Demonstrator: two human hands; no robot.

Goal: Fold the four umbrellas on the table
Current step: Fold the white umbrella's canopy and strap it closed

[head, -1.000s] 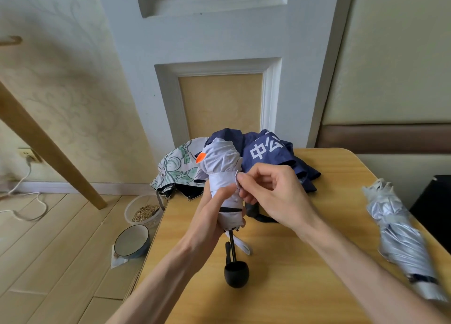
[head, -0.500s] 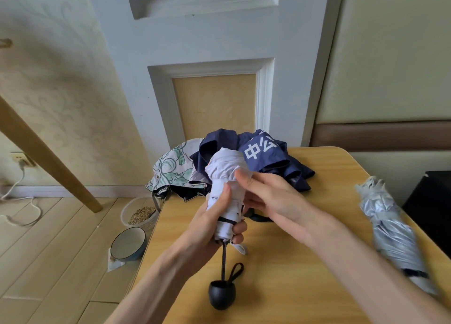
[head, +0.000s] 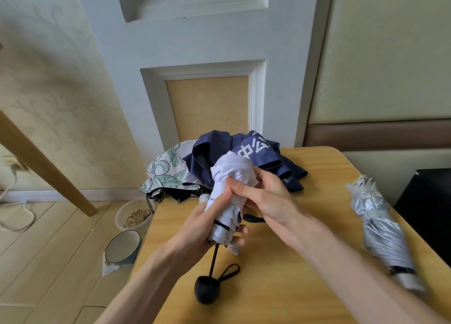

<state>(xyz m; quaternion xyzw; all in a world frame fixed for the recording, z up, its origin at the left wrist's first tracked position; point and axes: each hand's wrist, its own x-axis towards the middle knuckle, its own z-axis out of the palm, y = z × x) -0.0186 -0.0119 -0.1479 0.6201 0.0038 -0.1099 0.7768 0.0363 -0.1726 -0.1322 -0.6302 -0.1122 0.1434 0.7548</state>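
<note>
Both: left hand, right hand grip white umbrella; silver umbrella near table edge.

- The left hand and right hand cover the middle of the white umbrella; the right fingers behind it are hidden.
- Behind the white umbrella, the navy umbrella has its print partly covered.
- Left of the white umbrella, the floral umbrella lies partly under the navy one.
- Right of the white umbrella, the silver umbrella is blurred, its near end smeared.
</note>
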